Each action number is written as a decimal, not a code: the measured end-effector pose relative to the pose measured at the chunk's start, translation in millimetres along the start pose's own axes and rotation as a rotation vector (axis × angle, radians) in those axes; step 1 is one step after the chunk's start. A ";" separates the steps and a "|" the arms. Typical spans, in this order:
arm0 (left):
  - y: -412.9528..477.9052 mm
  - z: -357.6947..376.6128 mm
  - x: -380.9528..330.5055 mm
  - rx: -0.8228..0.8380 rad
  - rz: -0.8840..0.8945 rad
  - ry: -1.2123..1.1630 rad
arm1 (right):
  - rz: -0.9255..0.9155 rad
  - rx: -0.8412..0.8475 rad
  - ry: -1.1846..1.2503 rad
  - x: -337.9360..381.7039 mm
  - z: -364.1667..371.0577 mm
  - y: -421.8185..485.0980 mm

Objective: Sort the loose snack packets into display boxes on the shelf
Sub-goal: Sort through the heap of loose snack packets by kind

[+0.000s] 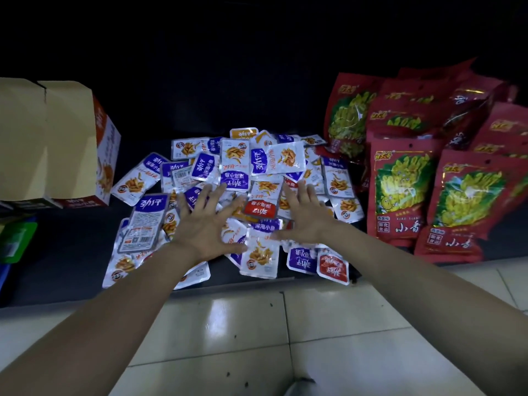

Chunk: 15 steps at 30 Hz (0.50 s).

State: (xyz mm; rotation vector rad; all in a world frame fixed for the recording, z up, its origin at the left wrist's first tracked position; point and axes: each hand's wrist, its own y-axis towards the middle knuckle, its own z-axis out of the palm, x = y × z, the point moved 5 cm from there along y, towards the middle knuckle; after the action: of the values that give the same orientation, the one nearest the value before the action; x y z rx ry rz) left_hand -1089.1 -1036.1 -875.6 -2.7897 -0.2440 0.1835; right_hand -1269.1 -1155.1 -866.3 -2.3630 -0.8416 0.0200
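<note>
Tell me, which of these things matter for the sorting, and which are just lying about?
Part of the job:
small snack packets in a loose pile
display box
left hand and right hand, both spread open over the pile

Probably just lying about:
large red bags
green packet

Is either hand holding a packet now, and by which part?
Nothing is held. The left hand and right hand are spread, fingers straight, over the packet pile.
</note>
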 end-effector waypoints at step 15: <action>-36.8 -25.4 48.6 -0.349 -0.229 -0.224 | -0.535 -0.516 0.008 70.6 -28.9 -5.8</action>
State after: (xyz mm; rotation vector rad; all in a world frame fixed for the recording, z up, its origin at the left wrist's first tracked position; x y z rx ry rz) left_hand -1043.1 -1000.7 -844.1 -3.0497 -0.7082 0.4354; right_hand -1209.9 -1127.0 -826.7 -2.4989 -1.6023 -0.4760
